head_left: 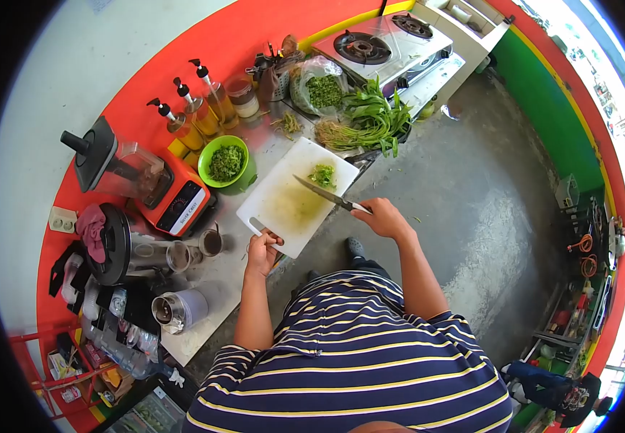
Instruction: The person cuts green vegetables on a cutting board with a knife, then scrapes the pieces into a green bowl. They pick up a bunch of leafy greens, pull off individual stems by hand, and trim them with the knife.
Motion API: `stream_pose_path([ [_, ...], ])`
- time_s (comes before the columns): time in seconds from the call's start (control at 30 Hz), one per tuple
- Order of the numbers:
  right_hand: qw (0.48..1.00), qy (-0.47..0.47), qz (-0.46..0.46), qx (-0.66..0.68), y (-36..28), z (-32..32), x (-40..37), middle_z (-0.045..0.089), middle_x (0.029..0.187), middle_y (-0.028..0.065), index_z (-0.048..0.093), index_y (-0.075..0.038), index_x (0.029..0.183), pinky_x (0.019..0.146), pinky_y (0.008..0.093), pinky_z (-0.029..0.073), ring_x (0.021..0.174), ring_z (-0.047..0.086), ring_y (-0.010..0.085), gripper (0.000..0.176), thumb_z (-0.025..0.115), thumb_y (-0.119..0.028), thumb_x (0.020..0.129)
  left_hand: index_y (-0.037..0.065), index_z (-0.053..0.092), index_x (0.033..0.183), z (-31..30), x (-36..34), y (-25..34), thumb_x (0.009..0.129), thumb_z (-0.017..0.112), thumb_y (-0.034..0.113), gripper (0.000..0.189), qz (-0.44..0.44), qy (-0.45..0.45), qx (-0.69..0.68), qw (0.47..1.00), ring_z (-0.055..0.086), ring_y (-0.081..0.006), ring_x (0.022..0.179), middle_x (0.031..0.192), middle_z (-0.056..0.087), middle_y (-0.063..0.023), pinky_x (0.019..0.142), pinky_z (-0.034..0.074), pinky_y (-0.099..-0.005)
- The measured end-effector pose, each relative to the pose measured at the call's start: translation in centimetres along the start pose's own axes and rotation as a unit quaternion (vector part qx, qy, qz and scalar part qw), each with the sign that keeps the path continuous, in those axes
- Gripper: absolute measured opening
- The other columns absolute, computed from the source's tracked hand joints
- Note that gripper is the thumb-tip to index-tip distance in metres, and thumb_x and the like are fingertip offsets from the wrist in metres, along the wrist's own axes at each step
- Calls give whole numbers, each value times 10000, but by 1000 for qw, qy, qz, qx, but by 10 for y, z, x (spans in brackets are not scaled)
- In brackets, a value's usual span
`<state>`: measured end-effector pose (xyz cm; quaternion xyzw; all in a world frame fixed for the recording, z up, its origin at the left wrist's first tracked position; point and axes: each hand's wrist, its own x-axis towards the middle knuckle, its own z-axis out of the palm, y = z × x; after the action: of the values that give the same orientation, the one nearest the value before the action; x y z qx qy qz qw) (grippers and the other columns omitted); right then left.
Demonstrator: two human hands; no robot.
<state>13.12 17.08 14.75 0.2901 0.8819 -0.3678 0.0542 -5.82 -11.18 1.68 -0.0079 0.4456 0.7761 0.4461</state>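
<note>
orange plastic is showing at the left, where a blender [179, 195] is standing on the tabletop [220, 290]. next, a lime-green bowl [205, 172] is holding minced leaves [226, 163]. rightward from there, the left hand [260, 254] is gripping the near end of a white cutting board [269, 202] by its slot, its fingers curling closed and seeming to have hold of the board itself.

a plastic bag [299, 83] of cut greens is sitting beyond the board, and a small green heap [322, 175] is lying toward the board's far end. just on the near side of that heap, a knife [324, 193] is slanting across the board, its long axis running from the handle at the right to a tip that is pointing left and away from the body; whether the edge is touching the board, i cannot tell. farther along, leafy stalks [370, 119] are spreading near the board's far corner.

the right hand [383, 219] is wrapping its fingers shut around the knife handle, with no gap showing. from these fingers the heap is lying leftward and farther out, the blade is reaching between, and the right hand is being the nearer of the two.
</note>
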Motion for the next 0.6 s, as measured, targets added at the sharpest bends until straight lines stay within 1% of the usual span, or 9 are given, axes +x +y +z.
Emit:
stream_pose_path([
  [0.03, 1000, 1, -2, 0, 0, -2, -1, 698, 872, 230, 749, -65, 1026, 762, 498, 507, 864, 652, 429, 352, 677, -392, 915, -85, 622, 1049, 1, -1, 2, 730, 473, -11, 360, 2, 0, 0, 1000, 554, -182, 768, 935, 634, -97, 742, 480, -319],
  [0.1, 999, 44, -2, -7, -2, -7, -4, 688, 847, 235, 745, -58, 1023, 741, 494, 501, 835, 646, 435, 355, 680, -389, 914, -86, 625, 1053, 6, -4, 4, 725, 473, -11, 368, 16, -19, 6, 1000, 552, -181, 765, 941, 641, -101, 739, 474, -308],
  [0.13, 999, 43, -5, -9, -3, -10, -5, 688, 847, 235, 745, -58, 1023, 741, 494, 501, 835, 646, 435, 355, 680, -389, 914, -86, 625, 1053, 9, -5, 5, 725, 473, -11, 368, 19, -18, 5, 1000, 552, -181, 765, 941, 641, -101, 739, 474, -308],
  [0.23, 999, 30, -30, 13, -14, -22, -11, 677, 827, 238, 743, -52, 1018, 710, 477, 493, 791, 643, 424, 340, 689, -370, 910, -87, 623, 1049, 18, -11, 12, 718, 478, -18, 367, 33, -12, -4, 999, 553, -180, 761, 948, 646, -107, 737, 471, -304],
  [0.3, 999, -24, -33, 34, -23, -30, -16, 670, 818, 239, 741, -47, 1018, 688, 459, 485, 757, 640, 406, 326, 698, -350, 905, -87, 621, 1048, 23, -14, 18, 711, 481, -29, 370, 43, -13, -28, 999, 558, -181, 763, 937, 647, -108, 731, 471, -303],
  [0.43, 999, -32, -32, 30, -25, -33, -12, 673, 814, 234, 738, -40, 1027, 686, 442, 489, 747, 646, 391, 326, 702, -339, 902, -87, 624, 1044, 25, -20, 28, 701, 485, -40, 374, 66, -24, -16, 997, 562, -181, 762, 929, 649, -108, 726, 471, -301],
  [0.5, 997, 43, -53, 34, -25, -31, -6, 674, 806, 227, 742, -43, 1028, 687, 437, 492, 743, 648, 390, 320, 702, -333, 900, -88, 628, 1035, 24, -22, 33, 690, 489, -46, 374, 76, -26, 14, 997, 567, -183, 760, 927, 652, -104, 717, 469, -299],
  [0.53, 997, 44, -51, 36, -26, -31, -4, 674, 806, 227, 742, -43, 1028, 687, 437, 492, 743, 648, 390, 320, 702, -333, 900, -88, 628, 1035, 24, -24, 35, 690, 489, -46, 374, 74, -27, 15, 997, 567, -183, 760, 927, 652, -104, 717, 469, -299],
  [0.6, 992, 96, -77, -23, -32, -33, 3, 678, 805, 221, 750, -54, 1036, 692, 434, 496, 746, 652, 390, 313, 707, -329, 893, -86, 633, 1022, 26, -23, 39, 682, 493, -48, 369, 84, -22, 0, 996, 569, -181, 762, 927, 656, -103, 711, 467, -297],
])
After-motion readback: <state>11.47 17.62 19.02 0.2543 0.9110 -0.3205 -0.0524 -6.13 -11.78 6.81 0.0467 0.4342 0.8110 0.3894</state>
